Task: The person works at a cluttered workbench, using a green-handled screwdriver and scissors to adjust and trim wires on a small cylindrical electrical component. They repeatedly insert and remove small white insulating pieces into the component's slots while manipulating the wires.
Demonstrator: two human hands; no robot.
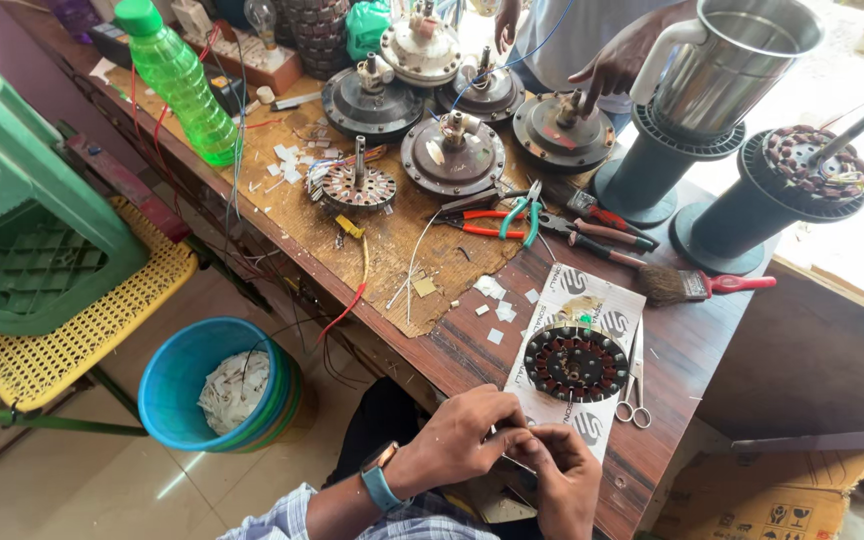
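My left hand (457,432) and my right hand (557,470) meet at the near edge of the counter (687,350), fingertips pressed together on something small and pale between them (too small for me to tell what it is). Both grips are pinched shut on that little piece, the left with a blue watch (380,480) on its wrist.

Just beyond my hands a round motor winding (575,362), dark with copper coils around its rim, lies flat on a sheet of printed white paper (592,300). A small pair of scissors (635,395) lies just beside the winding on its right side, partly on the paper.

Farther back, a paintbrush (697,286) with a red handle rests on the wood, near several pliers (512,218) with red and green handles. Behind them stand dark round motor housings (452,155) in a cluster, and another bare winding (357,185) with its shaft upright. A green plastic bottle (180,80) stands toward the far left of the counter.

Another person's hand (612,65) rests on one housing at the far side, next to a steel jug (727,65) set on a black spool (652,170).

On the floor to my left sits a blue bucket (202,375) with white scraps inside, beside a yellow chair (82,320) carrying a green crate (22,230)
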